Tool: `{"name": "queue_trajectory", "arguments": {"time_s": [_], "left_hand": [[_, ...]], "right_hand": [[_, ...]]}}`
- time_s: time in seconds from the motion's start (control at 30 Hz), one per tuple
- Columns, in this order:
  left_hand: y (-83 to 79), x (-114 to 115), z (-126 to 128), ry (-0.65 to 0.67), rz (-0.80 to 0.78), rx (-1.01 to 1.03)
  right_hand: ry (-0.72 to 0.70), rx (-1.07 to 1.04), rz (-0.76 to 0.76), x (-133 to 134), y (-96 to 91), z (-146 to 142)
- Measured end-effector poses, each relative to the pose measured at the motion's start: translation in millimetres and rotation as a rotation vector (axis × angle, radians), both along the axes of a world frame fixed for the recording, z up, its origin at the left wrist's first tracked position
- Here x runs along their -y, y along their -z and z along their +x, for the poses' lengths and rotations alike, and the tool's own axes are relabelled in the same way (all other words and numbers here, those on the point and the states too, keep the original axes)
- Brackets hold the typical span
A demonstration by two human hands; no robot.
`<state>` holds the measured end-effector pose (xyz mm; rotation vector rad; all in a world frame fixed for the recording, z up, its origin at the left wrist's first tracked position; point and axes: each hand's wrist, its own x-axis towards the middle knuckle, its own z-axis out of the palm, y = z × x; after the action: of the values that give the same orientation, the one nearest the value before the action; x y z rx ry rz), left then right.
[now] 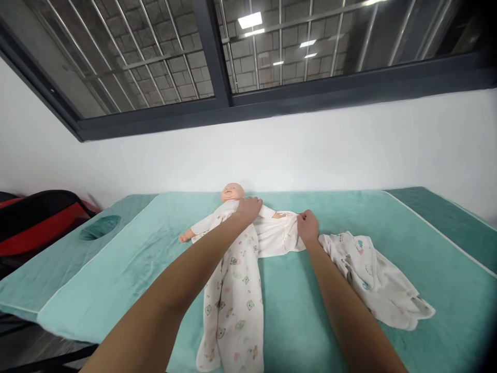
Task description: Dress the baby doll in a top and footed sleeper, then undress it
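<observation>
A baby doll [233, 191] lies on its back, head toward the wall, wearing a white long-sleeved top. Over its body and legs spreads a white footed romper [235, 311] printed with small animals. My left hand [249, 208] is closed over the doll's shoulder on the right side. The doll's arm on that side stretches out over a plain white part of the garment [272, 241]. With closed fingers, my right hand [308, 225] pinches the outer edge of this white cloth, just beyond the doll's hand. My fingertips are partly hidden.
A second printed white baby garment [373, 280] lies crumpled beside my right forearm. Everything rests on a teal padded bed [147, 269] with a round hole [100, 228] at its left end. A red and black chair [46, 223] stands left; a barred window [221, 57] is above.
</observation>
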<state>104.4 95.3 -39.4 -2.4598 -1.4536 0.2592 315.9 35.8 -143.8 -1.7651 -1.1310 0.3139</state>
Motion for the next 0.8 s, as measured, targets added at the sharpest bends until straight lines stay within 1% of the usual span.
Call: {"name": "queue_trajectory", "arguments": {"time_s": [0.27,0.57,0.67,0.8], "left_hand": [[-4.9,6.7,-4.6,0.012,0.010,0.008],[-17.5,10.7,-20.1,-0.037,-0.001,0.039],[-14.8,11.3,-17.1,-0.041,-0.002,0.078],[-0.9,11.5,2.1,-0.030,-0.015,0.148]], "right_hand": [[0.062,-0.119,0.024,-7.5,4.6,8.0],[0.090,-0.146,0.026,-4.9,2.8,6.8],[0.075,-0.150,0.048,-4.4,4.3,5.6],[0.011,-0.141,0.095,-1.9,3.7,3.4]]}}
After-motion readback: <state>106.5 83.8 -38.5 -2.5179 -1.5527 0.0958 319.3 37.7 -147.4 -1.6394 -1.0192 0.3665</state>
